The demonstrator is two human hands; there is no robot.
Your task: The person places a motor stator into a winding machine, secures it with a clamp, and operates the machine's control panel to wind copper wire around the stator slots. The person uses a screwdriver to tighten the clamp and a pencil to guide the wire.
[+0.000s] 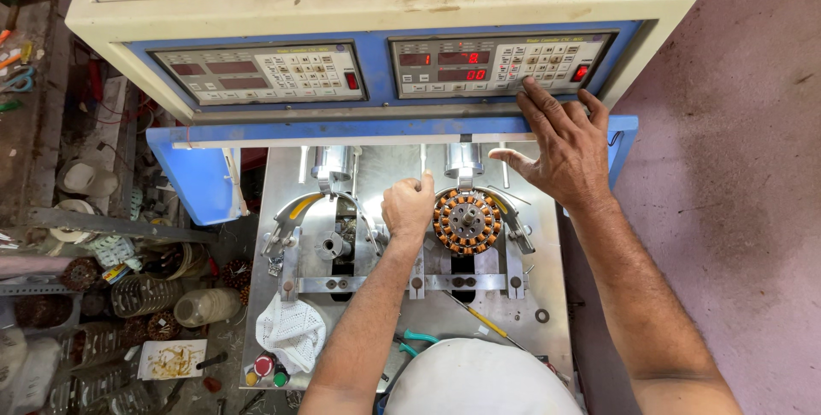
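A round copper-wound stator (pixel 466 221) sits clamped on the right station of a steel machine bed (pixel 547 287). My left hand (pixel 408 207) is closed just left of it, fingertips pinching a thin upright rod or wire; which one I cannot tell. My right hand (pixel 562 143) is spread open, its fingertips resting on the keypad of the right control panel (pixel 500 64). The left station (pixel 329 244) holds no stator.
A second control panel (pixel 265 73) is on the left. A white mesh cloth (pixel 291 329) and coloured push buttons (pixel 263 370) lie at the bed's front left. Bins with wound stators and bottles (pixel 145 295) crowd the left floor. A screwdriver (pixel 479 319) lies on the bed.
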